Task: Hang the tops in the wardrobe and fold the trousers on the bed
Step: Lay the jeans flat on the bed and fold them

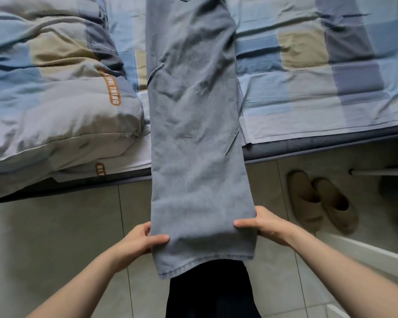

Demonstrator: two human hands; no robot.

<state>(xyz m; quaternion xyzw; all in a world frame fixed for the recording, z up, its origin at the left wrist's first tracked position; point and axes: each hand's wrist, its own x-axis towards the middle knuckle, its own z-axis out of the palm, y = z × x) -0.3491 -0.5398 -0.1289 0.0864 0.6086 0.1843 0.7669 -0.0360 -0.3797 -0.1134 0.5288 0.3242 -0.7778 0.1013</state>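
Bed [308, 146], checked sheet: rumpled duvet [51, 88] on left; grey-blue trousers [193, 99] laid lengthwise at centre, leg ends overhanging near edge. Tiled floor [55, 237]: pr tan slippers [322, 200], right, near bed.

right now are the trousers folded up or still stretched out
Stretched out lengthwise: the trousers run from the bed past its edge, hem gripped by left hand and right hand.

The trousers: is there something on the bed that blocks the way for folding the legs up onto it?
Nothing visible blocks it. The trousers lie on bare sheet; the duvet sits beside them on the left. The left hand and right hand grip the leg ends.
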